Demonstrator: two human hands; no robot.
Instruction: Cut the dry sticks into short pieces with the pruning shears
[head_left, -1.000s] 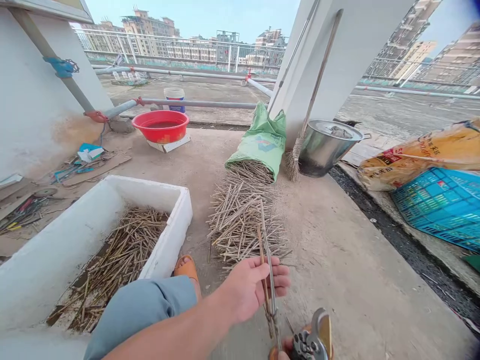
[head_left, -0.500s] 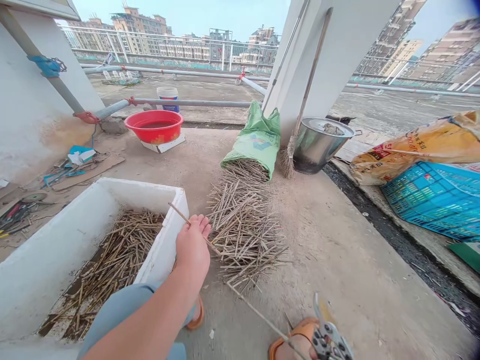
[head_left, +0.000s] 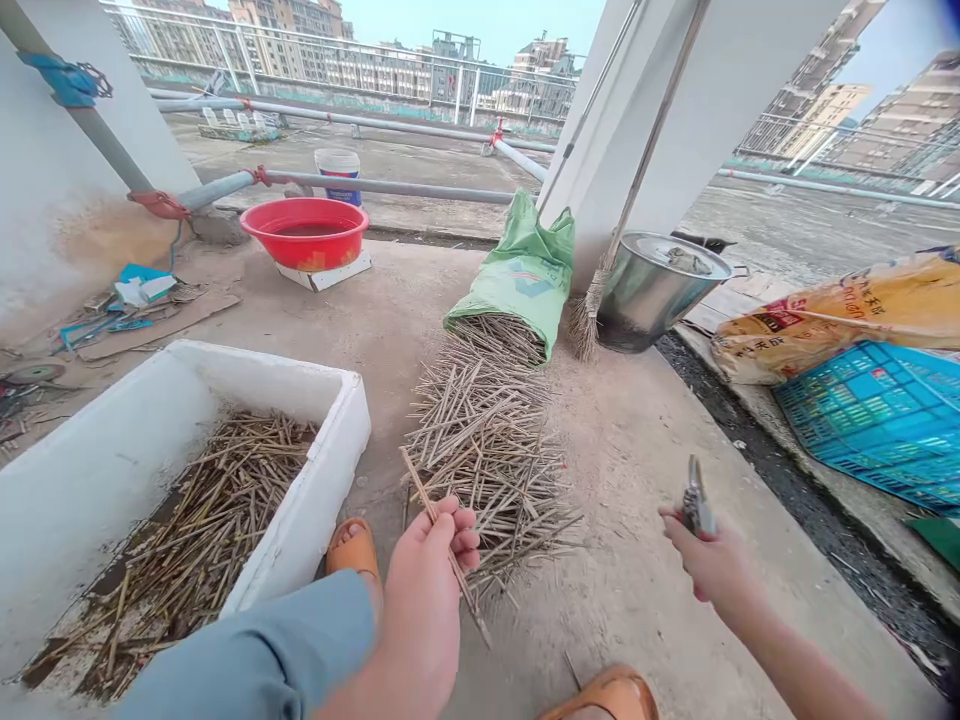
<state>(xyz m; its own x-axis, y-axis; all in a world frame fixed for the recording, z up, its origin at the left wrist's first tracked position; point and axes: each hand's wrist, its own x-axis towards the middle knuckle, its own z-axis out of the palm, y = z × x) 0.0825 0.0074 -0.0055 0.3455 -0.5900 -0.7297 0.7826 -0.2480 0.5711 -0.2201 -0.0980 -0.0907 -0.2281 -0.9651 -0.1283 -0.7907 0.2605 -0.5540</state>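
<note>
Your left hand (head_left: 427, 575) is closed in a light pinch, thumb pressed against the forefinger with one thin stick (head_left: 418, 482) clamped between them; the other fingers curl loosely, their tips turned to the right; the stick slants across the grip, its upper end poking out beyond the hand and to its left, its lower end coming out below the fingers to the right. Your right hand (head_left: 709, 570), well apart from the left and out to its right, is wrapped around a pair of pruning shears (head_left: 697, 508); the metal head stands up out of the fist and points away from you; the tool is blurred, so you cannot tell whether its blades are parted or together.

Just beyond your left hand, and a little to its right, lies a loose heap of cut sticks (head_left: 487, 440); the upper end of the held stick overlaps the left edge of that heap in the view, though whether it touches cannot be told; past the heap, farther from the hand, a green bag (head_left: 521, 285) lies with its mouth towards you, sticks filling the opening. To the left of your left hand stands a white foam box (head_left: 326, 490), more sticks (head_left: 217, 530) lying across its bottom; between hand and box shows an orange sandal (head_left: 352, 548); farther off beyond your right hand sits a metal pot (head_left: 652, 300), and to that hand's right a blue crate (head_left: 862, 420).
</note>
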